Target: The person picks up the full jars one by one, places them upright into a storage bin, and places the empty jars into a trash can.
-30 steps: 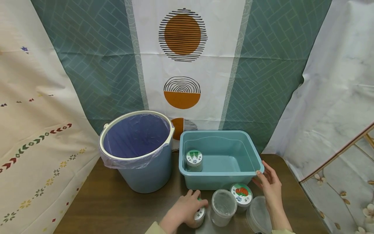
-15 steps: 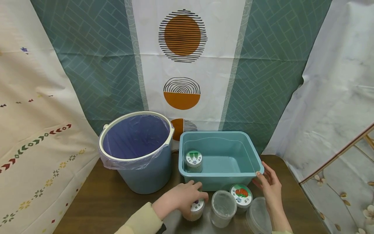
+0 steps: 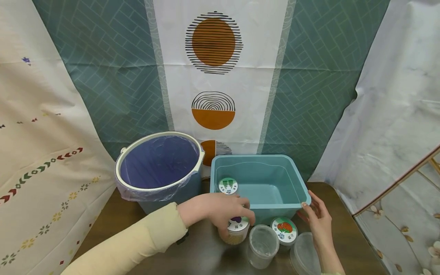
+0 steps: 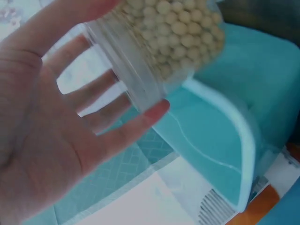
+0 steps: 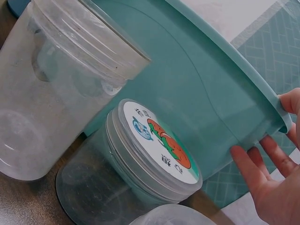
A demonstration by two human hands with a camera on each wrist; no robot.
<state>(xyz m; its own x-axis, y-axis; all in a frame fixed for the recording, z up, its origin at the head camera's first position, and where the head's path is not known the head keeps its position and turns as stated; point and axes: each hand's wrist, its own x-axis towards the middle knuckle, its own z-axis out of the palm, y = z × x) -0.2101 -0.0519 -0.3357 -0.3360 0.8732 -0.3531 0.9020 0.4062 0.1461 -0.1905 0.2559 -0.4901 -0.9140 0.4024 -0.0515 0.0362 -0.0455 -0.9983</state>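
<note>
My left hand (image 3: pixel 225 210) grips a clear jar (image 3: pixel 238 235) by its lid, just in front of the teal plastic bin (image 3: pixel 258 206). In the left wrist view the jar (image 4: pixel 180 35) holds round pale-yellow beans, and thumb and fingers wrap its lid. A purple picture shows on that lid in the head view. My right hand (image 3: pixel 317 217) pinches the bin's near right corner, thumb and fingers on the rim, also seen in the right wrist view. Inside the bin at left stands a jar with a green-vegetable lid (image 3: pixel 228 185), partly hidden by my left hand.
In front of the bin stand a lidless clear jar (image 3: pixel 262 246), a jar with a tomato-picture lid (image 3: pixel 284 230) and a larger clear container (image 3: pixel 306 254). A blue bucket (image 3: pixel 159 160) with a purple liner bag stands left of the bin.
My left hand has lifted the purple-lidded jar off the table and brought it right, toward the bin's front wall. The right hand stays on the bin's corner.
</note>
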